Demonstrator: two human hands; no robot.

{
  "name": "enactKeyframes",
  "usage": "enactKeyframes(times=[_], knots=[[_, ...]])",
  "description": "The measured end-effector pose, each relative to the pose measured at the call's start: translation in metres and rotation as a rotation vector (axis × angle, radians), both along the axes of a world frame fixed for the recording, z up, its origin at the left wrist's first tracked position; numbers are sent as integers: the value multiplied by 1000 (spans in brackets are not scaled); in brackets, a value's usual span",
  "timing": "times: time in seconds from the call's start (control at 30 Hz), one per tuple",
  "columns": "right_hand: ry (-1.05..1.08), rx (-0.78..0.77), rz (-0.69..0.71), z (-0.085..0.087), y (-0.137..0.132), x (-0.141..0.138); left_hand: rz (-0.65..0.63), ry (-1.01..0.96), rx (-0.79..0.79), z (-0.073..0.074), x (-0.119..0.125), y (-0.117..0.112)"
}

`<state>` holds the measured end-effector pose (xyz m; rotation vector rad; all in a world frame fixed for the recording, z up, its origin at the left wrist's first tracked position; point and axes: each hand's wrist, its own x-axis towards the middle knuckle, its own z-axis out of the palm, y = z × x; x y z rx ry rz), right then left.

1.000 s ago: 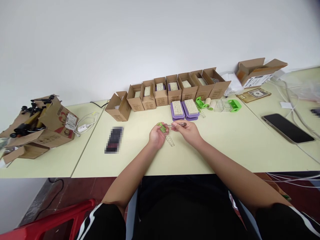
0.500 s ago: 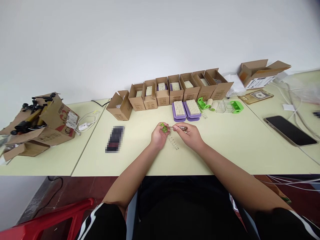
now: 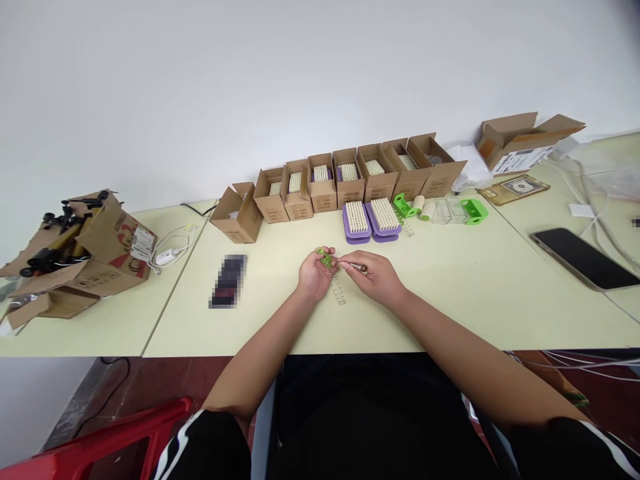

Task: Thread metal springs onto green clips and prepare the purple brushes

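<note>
Above the bench (image 3: 270,320), head view: I see the left hand (image 3: 313,276), grip clenched on a small green part (image 3: 326,261); a wire spring (image 3: 339,292) trails just below. Right hand (image 3: 379,277) grasps a brown-handled tool (image 3: 359,267), shaft pointed toward that part. Purple trays (image 3: 382,235) stand beyond.

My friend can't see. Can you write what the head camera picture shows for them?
The left hand holds a small green part, and the right hand points a thin tool at it. A wire spring is beside the left hand. Behind are purple trays and open boxes on a table.
</note>
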<state>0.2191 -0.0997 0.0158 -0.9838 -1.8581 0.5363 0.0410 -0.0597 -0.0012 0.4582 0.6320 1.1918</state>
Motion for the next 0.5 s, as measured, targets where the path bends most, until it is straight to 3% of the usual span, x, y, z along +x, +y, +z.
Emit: enactKeyframes(times=[0.5], knots=[[-171, 156, -35, -12, -2, -4, 12, -4, -44, 5, 1, -1]])
